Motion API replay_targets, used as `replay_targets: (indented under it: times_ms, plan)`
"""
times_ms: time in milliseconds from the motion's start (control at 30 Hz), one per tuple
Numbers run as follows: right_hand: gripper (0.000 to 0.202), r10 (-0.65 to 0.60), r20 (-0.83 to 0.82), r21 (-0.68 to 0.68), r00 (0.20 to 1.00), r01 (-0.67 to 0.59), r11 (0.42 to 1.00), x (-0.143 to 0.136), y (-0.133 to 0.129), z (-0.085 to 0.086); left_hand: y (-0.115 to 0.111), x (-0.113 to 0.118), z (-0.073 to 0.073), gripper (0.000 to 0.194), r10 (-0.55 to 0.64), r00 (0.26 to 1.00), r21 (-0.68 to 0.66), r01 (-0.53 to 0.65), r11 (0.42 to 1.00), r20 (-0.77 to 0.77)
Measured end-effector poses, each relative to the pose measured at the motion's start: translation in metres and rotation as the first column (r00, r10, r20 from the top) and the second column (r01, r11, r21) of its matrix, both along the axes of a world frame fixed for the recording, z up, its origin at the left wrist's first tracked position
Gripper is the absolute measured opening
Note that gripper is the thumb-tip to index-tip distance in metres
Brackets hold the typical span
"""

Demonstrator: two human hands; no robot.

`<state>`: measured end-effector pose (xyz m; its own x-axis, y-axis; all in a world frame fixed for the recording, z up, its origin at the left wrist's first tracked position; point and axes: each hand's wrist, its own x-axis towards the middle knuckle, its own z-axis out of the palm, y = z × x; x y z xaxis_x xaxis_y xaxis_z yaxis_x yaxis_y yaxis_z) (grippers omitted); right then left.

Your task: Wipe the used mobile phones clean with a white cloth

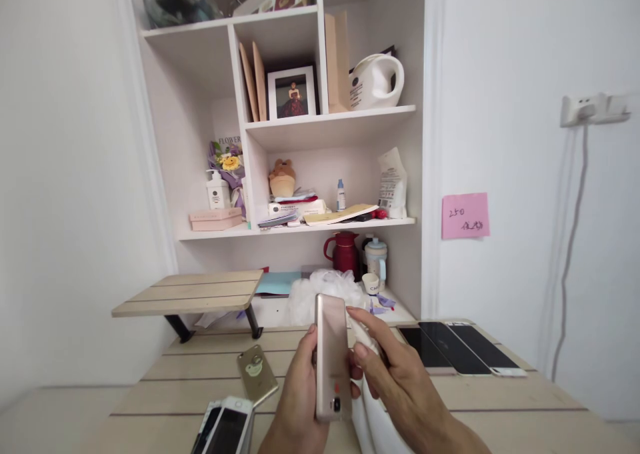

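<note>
My left hand (296, 401) is wrapped around a pale gold smartphone (331, 357), held upright with its back and camera facing me. A white cloth (369, 419) is pinched in my right hand (403, 384), and part of it touches the phone's right edge. The cloth's lower end hangs down towards the table's near side. To the left of my hands lies a gold phone (263, 384) with a round sticker on its back. Nearer to me, a white phone (230, 426) lies partly over another one with a dark screen.
Three phones (450, 347) lie side by side on the right of the slatted wooden table (500, 401). A small raised wooden stand (195, 294) is at the left. Behind are a crumpled plastic bag (320, 287), a red jug (346, 253) and a white shelf unit (330, 134).
</note>
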<state>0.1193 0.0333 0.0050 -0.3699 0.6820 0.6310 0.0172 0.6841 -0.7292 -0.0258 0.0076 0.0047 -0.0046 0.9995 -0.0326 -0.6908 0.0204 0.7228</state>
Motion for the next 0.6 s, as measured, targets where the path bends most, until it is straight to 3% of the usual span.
replay_targets:
  times_ms: [300,600]
  plan:
    - [0.049,-0.010,-0.068,-0.140,0.998,0.000,0.990,-0.0026,-0.0090,0.0076,-0.0026,0.0086,0.0049,0.043,-0.073,0.996,0.013,0.074,0.997,-0.052]
    - [0.045,0.005,-0.057,-0.128,0.998,-0.012,0.992,-0.0027,-0.0087,0.0070,-0.0021,0.0051,-0.0018,0.037,-0.093,0.993,-0.001,0.093,0.996,-0.066]
